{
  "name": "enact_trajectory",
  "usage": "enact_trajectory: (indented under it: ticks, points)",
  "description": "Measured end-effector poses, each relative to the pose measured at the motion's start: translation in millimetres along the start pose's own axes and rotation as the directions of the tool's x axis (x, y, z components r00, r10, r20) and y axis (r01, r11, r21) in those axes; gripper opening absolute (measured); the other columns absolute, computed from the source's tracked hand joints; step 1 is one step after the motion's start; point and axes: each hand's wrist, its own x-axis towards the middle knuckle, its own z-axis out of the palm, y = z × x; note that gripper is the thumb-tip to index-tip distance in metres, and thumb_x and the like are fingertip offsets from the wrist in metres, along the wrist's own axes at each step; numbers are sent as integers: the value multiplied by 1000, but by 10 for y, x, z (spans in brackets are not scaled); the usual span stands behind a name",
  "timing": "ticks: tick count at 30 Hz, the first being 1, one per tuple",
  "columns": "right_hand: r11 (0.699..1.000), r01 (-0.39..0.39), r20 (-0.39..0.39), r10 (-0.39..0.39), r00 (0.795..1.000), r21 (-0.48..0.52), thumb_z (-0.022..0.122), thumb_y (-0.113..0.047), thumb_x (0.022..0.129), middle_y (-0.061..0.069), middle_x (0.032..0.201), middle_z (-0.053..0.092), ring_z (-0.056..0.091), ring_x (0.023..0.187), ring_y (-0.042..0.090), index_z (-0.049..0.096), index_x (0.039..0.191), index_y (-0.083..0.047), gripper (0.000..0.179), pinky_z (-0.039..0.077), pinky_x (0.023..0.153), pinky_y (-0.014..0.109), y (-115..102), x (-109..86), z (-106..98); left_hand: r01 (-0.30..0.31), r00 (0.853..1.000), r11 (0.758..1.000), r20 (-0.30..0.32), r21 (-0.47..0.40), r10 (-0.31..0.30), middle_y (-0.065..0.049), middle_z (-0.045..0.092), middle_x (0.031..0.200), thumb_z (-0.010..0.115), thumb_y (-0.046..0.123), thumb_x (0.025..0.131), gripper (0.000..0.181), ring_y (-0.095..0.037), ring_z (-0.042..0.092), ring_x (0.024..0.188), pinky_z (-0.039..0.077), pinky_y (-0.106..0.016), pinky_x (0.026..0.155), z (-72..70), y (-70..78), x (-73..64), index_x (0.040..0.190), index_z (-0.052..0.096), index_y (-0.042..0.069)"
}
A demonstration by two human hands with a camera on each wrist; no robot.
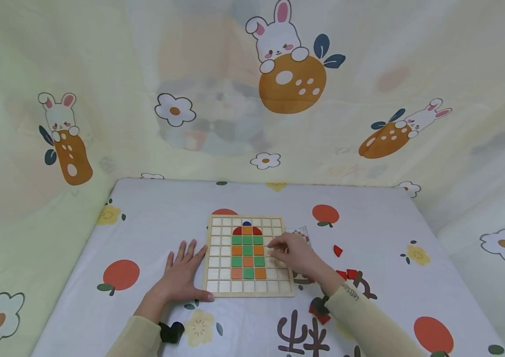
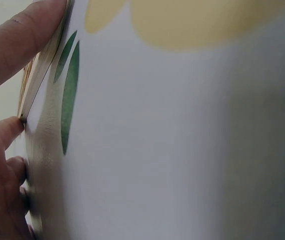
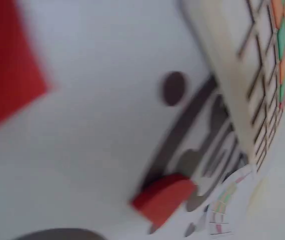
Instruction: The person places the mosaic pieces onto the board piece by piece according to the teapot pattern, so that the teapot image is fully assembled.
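Head view: wooden grid board (image 1: 250, 290) lies flat at centre of the bench (image 1: 243, 198), which is covered by a white cloth printed with fruit and flowers. The board carries a block of coloured tiles (image 1: 247, 250) in its middle columns: green and orange squares, red quarter-rounds at the top, one blue piece at 12 o'clock of the block. The outer cells show bare wood.

Left hand (image 1: 183, 272): flat on the cloth at 9 o'clock of the board, fingers straight and spread, holding nothing. Thumb lies along the board's near left corner. Left wrist view confirms a fingertip (image 2: 20, 37) touching the board's edge (image 2: 42, 65).

Right hand (image 1: 294, 253): over the board's right-hand columns, at 3 o'clock of the tile block, fingers curled downward and close together. Whether they pinch a piece, cannot tell.

Loose red pieces (image 1: 346, 273) lie on the cloth at 3 to 4 o'clock of the board, one (image 1: 337, 250) a little apart; more near the right sleeve (image 1: 319, 311). Right wrist view, blurred: a red piece (image 3: 165, 197) on the cloth just beside the board (image 3: 232, 100). A printed card (image 1: 301, 232) is partly hidden behind the right hand.
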Motion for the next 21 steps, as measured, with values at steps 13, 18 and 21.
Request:
enact_trajectory:
  ticks: [13, 18, 21]
  points:
    - [976, 203, 182, -187, 965, -78, 69, -13, 98, -3, 100, 70, 54, 86, 9, 79, 115, -14, 19, 48, 76, 24, -46, -106, 310, 2, 1000, 1000, 5, -7, -2, -18, 11, 172, 90, 59, 61, 126, -44, -3, 159, 0, -71, 123, 13, -2, 8, 162, 29, 16]
    - [976, 203, 176, -186, 967, -82, 67, -13, 99, -3, 97, 68, 52, 83, 10, 79, 114, -14, 19, 46, 70, 23, -82, -81, 298, 8, 1000, 1000, 2, -3, -8, -17, 11, 172, 90, 58, 61, 126, -44, -3, 159, 0, -71, 124, 6, 1, 4, 162, 29, 16]
    - [984, 167, 137, -158, 978, -57, 66, -13, 99, -5, 96, 68, 51, 80, 10, 80, 112, -15, 19, 45, 67, 21, -52, -78, 248, 9, 1000, 1000, 2, -2, -9, -17, 11, 172, 90, 58, 61, 125, -44, -3, 159, 0, -71, 124, 3, -1, 2, 162, 29, 16]
